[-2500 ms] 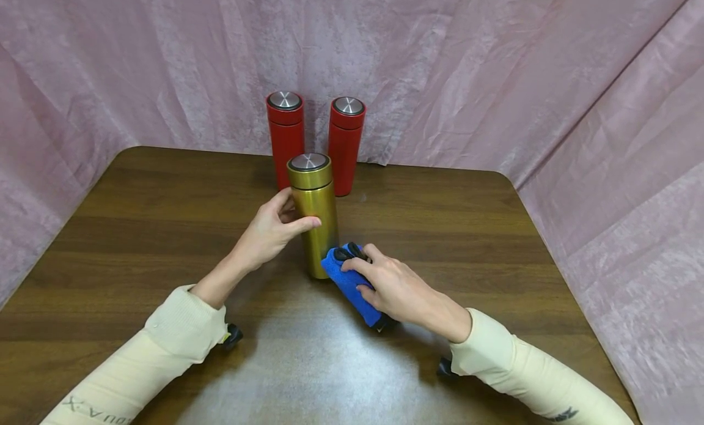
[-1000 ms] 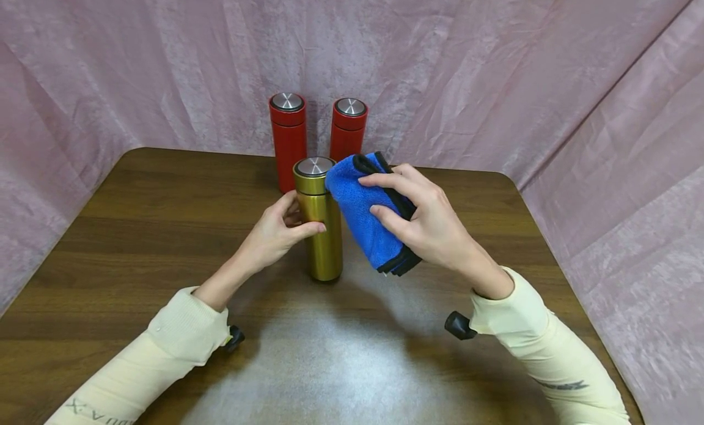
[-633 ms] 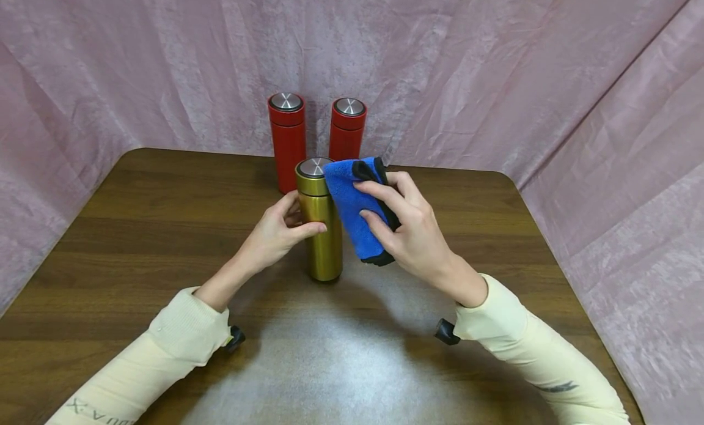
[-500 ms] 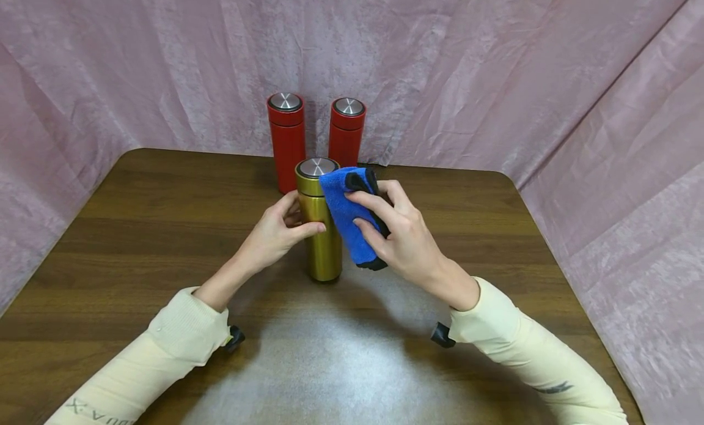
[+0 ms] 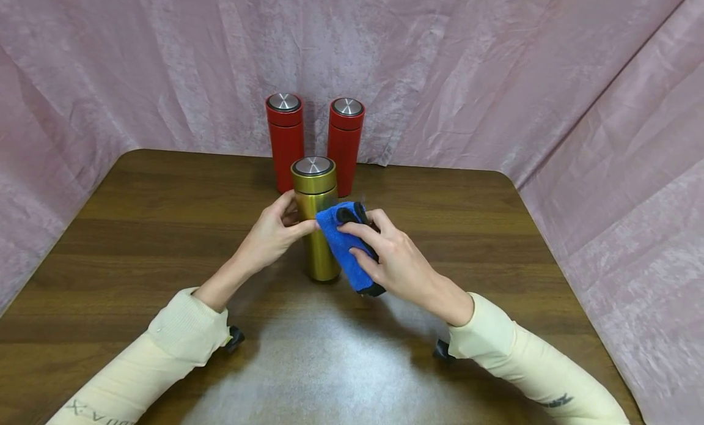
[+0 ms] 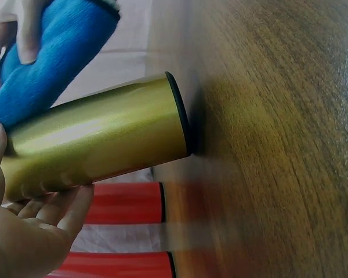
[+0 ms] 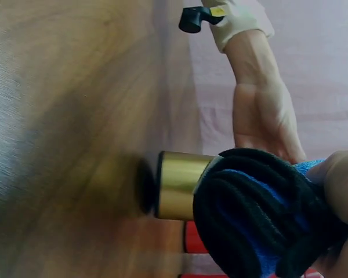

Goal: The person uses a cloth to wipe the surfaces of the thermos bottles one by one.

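A gold thermos (image 5: pixel 320 254) with a silver-topped lid stands upright on the wooden table. My left hand (image 5: pixel 269 232) grips it around the middle from the left, thumb across the front. In my right hand (image 5: pixel 404 263) is a folded blue cloth (image 5: pixel 343 247) with black edging, pinched between thumb and fingers. The cloth lies against the thermos's right side, just below the lid section and beside my left thumb. From the left wrist, the cloth (image 6: pixel 58 55) overlaps the upper body of the thermos (image 6: pixel 104 136), whose dark base meets the table. Folded layers of cloth hide part of the thermos in the right wrist view.
Two red thermoses stand behind the gold one, the left one (image 5: pixel 286 147) and the right one (image 5: pixel 346 147). Pink curtains (image 5: pixel 467 76) hang along the back and sides of the table (image 5: pixel 456 223).
My right hand carries the cloth from low on the thermos up to its lid, then back down to mid-body. My left hand keeps its grip; the thermos shifts only slightly.
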`<state>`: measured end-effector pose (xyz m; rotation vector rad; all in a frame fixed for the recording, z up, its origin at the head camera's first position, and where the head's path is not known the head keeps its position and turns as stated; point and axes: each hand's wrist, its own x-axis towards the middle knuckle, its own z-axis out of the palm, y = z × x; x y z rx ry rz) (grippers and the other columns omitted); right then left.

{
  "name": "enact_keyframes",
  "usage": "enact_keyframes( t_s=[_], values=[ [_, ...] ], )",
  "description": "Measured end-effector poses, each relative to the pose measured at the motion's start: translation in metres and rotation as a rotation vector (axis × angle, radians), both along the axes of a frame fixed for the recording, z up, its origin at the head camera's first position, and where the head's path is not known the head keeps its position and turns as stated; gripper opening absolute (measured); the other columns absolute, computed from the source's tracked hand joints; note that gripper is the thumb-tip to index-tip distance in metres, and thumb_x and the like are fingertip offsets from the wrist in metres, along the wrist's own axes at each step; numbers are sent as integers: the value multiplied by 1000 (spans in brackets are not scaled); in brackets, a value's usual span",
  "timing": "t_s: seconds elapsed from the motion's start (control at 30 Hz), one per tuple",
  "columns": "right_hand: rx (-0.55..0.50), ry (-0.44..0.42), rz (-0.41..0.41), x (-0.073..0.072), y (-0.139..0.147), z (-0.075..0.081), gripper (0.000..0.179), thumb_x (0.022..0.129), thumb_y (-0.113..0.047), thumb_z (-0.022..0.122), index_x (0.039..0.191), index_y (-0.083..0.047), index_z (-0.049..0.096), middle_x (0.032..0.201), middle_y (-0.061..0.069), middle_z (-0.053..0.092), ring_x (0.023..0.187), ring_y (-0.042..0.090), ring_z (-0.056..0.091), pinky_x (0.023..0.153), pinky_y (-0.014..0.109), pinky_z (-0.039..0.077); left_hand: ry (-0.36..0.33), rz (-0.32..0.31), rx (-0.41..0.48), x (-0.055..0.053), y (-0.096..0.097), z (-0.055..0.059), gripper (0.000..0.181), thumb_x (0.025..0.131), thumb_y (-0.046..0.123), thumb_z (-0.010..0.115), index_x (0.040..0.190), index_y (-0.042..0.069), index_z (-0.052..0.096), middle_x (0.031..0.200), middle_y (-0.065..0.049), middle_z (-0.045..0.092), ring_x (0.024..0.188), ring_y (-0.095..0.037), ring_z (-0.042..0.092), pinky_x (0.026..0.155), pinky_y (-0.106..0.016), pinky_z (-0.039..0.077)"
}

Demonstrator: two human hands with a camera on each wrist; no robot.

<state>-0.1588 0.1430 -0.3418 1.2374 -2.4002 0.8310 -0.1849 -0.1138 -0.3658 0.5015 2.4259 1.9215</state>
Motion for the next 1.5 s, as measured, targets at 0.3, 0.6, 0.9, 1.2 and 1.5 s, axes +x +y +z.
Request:
enact_keyframes(
  t_s=[0.3,0.6,0.9,1.2,1.5],
  values=[
    [179,-83,-5,12,8,-21,40,93,-5,77,130,-15,65,114,11,55,84,19,63,67,30,57,-4,24,-9,1,3,5,61,94,13,79,145,1,48,133,-16,65,119,-29,65,104,-45,52],
    [350,-214,19,16,12,-29,39,92,-7,78,129,-15,67,106,6,54,70,13,55,61,27,50,-81,40,-16,3,6,13,65,93,19,80,147,3,45,135,-15,62,122,-32,63,105,-47,51],
    [404,-330,39,16,18,-20,41,95,-8,75,134,-17,67,102,3,54,73,12,54,65,25,49,-156,49,-23,3,9,21,67,94,24,78,147,3,44,138,-15,59,128,-33,59,108,-48,49],
    [133,-298,162,28,8,6,42,97,-10,74,137,-19,65,126,4,59,102,12,63,79,25,57,-165,58,-53,1,8,27,68,94,25,78,148,2,43,136,-16,59,128,-35,58,108,-51,48],
    [-35,-299,69,18,-14,-10,50,94,-12,77,142,-10,62,111,8,61,94,17,58,74,28,53,-190,66,-60,2,10,26,71,95,27,78,150,2,41,141,-18,56,132,-37,54,112,-52,43]
  ],
)
